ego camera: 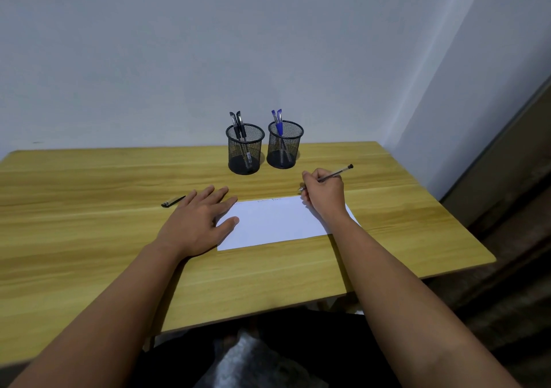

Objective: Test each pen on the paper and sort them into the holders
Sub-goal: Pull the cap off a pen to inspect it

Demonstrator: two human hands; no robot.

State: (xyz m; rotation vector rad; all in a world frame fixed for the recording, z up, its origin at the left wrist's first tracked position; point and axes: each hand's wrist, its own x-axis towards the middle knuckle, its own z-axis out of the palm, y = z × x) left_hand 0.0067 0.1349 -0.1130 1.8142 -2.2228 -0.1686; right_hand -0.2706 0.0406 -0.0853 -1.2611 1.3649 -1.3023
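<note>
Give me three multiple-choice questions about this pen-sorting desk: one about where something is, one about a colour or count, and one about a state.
1. Where does the loose pen cap lie?
A. On the paper
B. On the table left of the left hand
C. Inside a holder

2. What colour are the pens in the right holder?
A. Blue
B. Red
C. Green

3. What is the right hand doing?
A. Resting flat
B. Holding a pen
C. Lifting a holder

Answers: 1 B, it lies on the table beside the left hand. 2 A, blue caps stick out. 3 B, fingers grip the pen by the paper.
</note>
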